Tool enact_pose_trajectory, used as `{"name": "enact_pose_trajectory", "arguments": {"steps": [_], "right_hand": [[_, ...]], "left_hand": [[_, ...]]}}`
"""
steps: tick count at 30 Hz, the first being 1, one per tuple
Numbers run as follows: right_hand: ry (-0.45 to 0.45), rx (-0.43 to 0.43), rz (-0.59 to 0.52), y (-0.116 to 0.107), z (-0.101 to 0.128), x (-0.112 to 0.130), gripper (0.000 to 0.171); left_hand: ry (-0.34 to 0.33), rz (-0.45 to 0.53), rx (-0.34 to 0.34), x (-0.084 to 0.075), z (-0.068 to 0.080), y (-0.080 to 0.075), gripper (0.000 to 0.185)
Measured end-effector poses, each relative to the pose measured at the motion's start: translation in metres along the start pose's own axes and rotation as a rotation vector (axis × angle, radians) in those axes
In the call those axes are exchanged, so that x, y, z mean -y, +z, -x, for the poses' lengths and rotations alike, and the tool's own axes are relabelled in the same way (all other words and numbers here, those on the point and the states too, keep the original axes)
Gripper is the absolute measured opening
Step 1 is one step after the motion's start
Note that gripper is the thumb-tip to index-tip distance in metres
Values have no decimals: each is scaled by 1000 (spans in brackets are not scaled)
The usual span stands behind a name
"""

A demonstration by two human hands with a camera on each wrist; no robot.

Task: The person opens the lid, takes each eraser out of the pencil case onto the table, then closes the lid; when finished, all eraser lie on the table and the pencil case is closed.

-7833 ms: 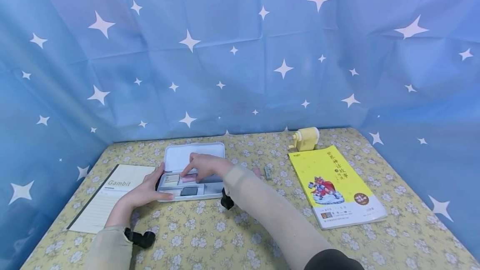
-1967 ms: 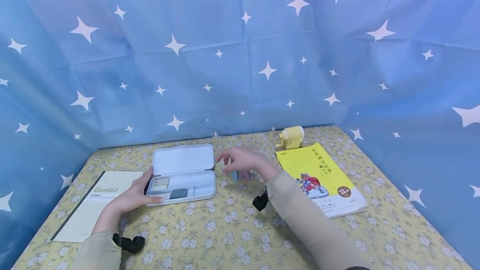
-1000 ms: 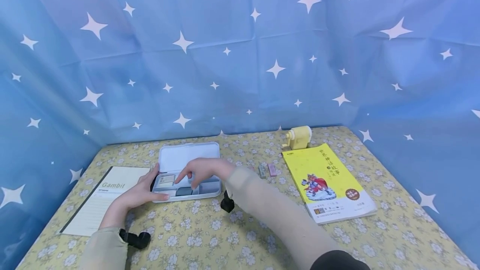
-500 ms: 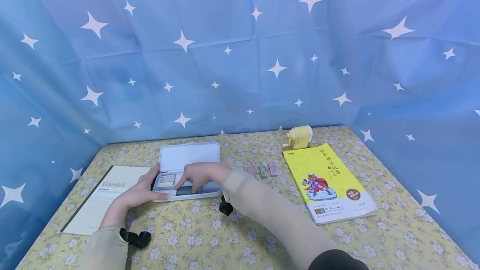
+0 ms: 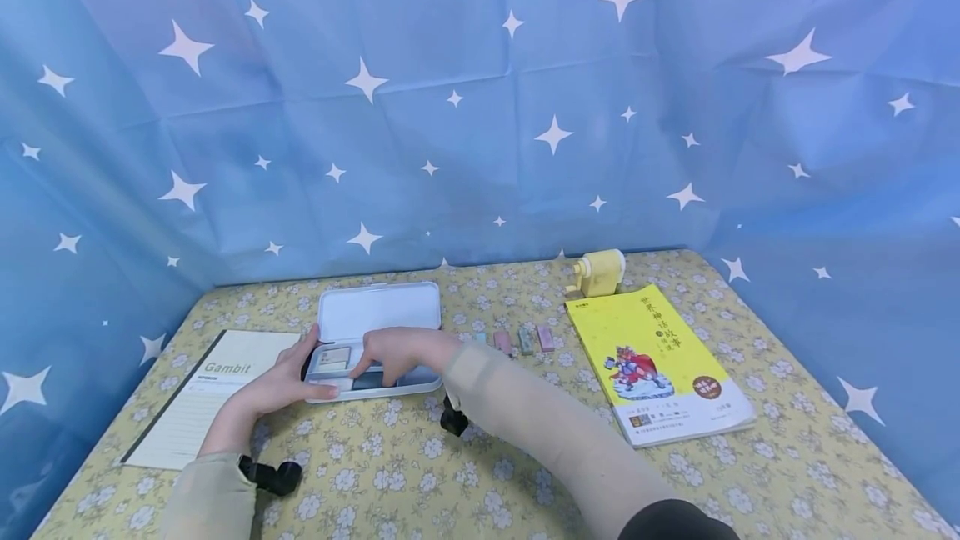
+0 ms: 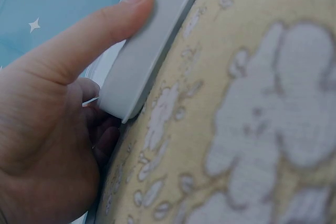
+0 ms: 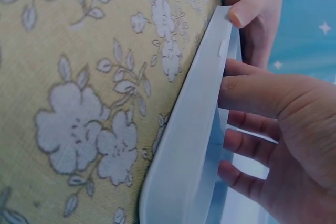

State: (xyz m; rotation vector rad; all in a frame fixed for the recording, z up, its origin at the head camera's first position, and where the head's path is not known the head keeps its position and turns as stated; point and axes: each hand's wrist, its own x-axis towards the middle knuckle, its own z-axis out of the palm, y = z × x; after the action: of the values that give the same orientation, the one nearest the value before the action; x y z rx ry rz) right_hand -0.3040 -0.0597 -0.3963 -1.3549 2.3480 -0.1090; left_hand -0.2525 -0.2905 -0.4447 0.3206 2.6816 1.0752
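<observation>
A white pencil case [image 5: 420, 380] lies with its lid [image 5: 375, 307] raised at the left of the table. My left hand [image 5: 281, 377] grips its left end, thumb over the front rim and fingers behind, as the left wrist view also shows. Inside, a whitish eraser [image 5: 333, 355] sits in the back left compartment. My right hand [image 5: 397, 350] reaches into the front compartment, its index finger and thumb at the two ends of a dark grey eraser [image 5: 373, 380]. In the right wrist view the right fingers [image 7: 247, 90] bend over the case's front wall; the eraser is hidden there.
Several small erasers, among them a pink one [image 5: 502, 342] and a purple-pink one [image 5: 545, 338], stand in a row right of the case. A yellow book [image 5: 652, 365], a yellow crank sharpener [image 5: 600, 273] and a notebook [image 5: 217, 398] lie around on the flowered cloth.
A pink eraser earlier inside the case is gone from it, and a purple-pink one lies in the row at right. My right hand has returned to the case and lowered to the dark grey eraser.
</observation>
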Motion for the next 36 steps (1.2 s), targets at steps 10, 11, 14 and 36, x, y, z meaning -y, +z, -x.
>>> {"name": "enact_pose_trajectory", "arguments": {"steps": [10, 11, 14, 36], "right_hand": [[-30, -37, -2, 3, 1, -1, 47], [-34, -42, 0, 3, 1, -1, 46], [-39, -53, 4, 4, 2, -1, 45], [-53, -114, -18, -18, 22, -2, 50]], "left_hand": [[13, 6, 1, 0, 1, 0, 120], [15, 5, 1, 0, 1, 0, 120], [17, 2, -1, 0, 1, -1, 120], [1, -17, 4, -3, 1, 0, 120]]}}
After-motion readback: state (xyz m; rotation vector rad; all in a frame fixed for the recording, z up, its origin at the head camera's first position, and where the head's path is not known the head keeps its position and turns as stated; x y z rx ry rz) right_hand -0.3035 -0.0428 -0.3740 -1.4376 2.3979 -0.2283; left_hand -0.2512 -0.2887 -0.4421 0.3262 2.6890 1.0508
